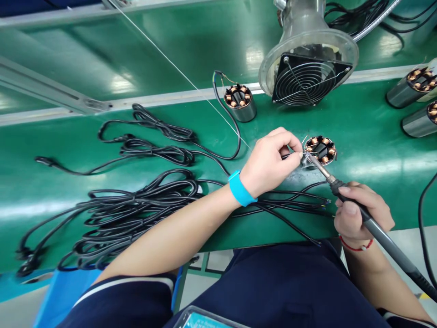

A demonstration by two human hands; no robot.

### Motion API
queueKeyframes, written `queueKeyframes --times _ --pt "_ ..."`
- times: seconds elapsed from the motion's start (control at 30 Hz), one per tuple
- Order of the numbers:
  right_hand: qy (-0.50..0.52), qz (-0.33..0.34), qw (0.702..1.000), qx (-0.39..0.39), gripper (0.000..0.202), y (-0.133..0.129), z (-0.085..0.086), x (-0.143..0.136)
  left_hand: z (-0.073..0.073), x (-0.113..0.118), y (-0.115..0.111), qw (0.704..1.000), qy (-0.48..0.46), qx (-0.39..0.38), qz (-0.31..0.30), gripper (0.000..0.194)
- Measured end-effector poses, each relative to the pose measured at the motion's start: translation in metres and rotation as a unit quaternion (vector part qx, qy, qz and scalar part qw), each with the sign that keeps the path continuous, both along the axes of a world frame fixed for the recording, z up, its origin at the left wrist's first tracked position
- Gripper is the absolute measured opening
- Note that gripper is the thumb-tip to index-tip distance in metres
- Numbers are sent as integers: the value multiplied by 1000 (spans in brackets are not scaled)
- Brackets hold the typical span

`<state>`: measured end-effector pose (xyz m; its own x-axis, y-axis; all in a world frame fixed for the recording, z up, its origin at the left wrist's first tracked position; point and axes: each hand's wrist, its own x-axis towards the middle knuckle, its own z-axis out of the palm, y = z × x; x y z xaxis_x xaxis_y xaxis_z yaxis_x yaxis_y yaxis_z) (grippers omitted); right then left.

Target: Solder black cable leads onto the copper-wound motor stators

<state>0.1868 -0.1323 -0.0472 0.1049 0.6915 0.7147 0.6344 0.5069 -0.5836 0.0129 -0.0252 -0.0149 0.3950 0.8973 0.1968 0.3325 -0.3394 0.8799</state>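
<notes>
My right hand (363,212) grips a soldering iron (389,243) by its dark handle. The iron's metal tip meets thin wires at the near left edge of a stator (320,150), which has copper windings and stands upright on the green bench. Beside that tip, my left hand (273,157) is closed in a pinch on a thin silvery solder wire (177,69), which runs down from the upper left. Something dark, like a black cable, shows between thumb and forefinger. The exact contact point is small and partly hidden.
Another stator (244,111) with a cable attached stands at the back. A fume extractor (303,82) hangs behind my hands. Two steel stators (406,91) stand at right. Bundled black cables (136,205) cover the left bench, their stripped ends reaching under my left wrist.
</notes>
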Motion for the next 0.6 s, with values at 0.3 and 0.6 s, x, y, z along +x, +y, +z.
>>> queueKeyframes --times 0.3,0.6 --pt "28 24 999 40 20 3 0 -2 -2 0 1 1000 -14 5 -1 10" --pt "44 -16 998 -44 40 8 7 -6 -2 0 0 999 -29 16 -5 10"
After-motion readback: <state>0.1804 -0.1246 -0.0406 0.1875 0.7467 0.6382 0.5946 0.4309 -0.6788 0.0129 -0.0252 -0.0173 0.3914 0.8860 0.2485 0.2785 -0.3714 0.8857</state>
